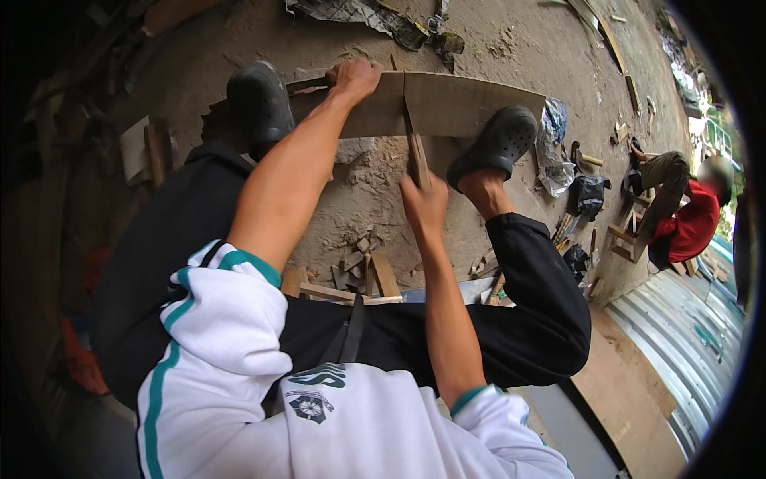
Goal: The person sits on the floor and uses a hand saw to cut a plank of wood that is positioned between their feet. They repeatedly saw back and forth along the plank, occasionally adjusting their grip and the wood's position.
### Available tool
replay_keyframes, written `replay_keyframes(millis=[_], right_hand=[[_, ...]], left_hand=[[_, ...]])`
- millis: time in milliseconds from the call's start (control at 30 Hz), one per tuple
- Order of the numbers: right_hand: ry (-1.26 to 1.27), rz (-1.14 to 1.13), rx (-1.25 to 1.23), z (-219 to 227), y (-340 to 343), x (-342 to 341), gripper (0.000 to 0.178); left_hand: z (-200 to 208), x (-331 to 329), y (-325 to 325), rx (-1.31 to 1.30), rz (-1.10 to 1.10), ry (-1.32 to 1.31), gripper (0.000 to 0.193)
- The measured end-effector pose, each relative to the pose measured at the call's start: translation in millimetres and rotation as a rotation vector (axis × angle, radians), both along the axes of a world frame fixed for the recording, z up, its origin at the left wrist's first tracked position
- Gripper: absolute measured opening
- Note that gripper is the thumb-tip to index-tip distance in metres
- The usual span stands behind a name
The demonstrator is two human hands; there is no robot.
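Observation:
A long brown board (463, 104) lies across the ground, with my black clogs (504, 137) resting on it at either side. My left hand (357, 77) is closed over the board's far edge, a little left of the middle. Nearer to me, my right hand (425, 198) grips the wooden handle of a handsaw (417, 156). The narrow dark blade points away from me and meets the board's near edge. A thin dark line runs from the blade to the far edge. The right hand is slightly blurred.
Wood offcuts (383, 275) and rubble lie between my legs. Torn sheeting (371, 20) is on the dirt beyond the board. Crumpled plastic (554, 152) lies beside my right foot. Another person in a red shirt (692, 227) sits at the far right, near corrugated metal sheets (678, 327).

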State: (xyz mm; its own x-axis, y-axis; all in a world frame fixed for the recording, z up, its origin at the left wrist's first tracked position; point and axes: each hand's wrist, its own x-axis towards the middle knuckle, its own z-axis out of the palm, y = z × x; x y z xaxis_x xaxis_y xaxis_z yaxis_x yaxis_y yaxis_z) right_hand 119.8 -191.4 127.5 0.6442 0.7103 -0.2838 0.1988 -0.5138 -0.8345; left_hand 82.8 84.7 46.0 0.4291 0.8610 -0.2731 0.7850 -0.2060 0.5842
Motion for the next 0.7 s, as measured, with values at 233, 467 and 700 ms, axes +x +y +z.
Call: replay_keyframes(millis=[233, 467, 700], right_hand=[[-0.024, 0.049, -0.053, 68.1, -90.6, -39.0, 0.017], [0.039, -0.039, -0.004, 14.5, -1.8, -7.0, 0.017], [-0.001, 0.035, -0.041, 29.0, -57.7, -27.8, 0.02]], left_hand=[[-2.1, -11.0, 0.0, 0.116, 0.013, 0.002, 0.049], [10.4, -0.8, -1.2, 0.039, -0.094, 0.069, 0.055], [-10.3, -8.1, 6.8, 0.067, -0.026, 0.027, 0.055]])
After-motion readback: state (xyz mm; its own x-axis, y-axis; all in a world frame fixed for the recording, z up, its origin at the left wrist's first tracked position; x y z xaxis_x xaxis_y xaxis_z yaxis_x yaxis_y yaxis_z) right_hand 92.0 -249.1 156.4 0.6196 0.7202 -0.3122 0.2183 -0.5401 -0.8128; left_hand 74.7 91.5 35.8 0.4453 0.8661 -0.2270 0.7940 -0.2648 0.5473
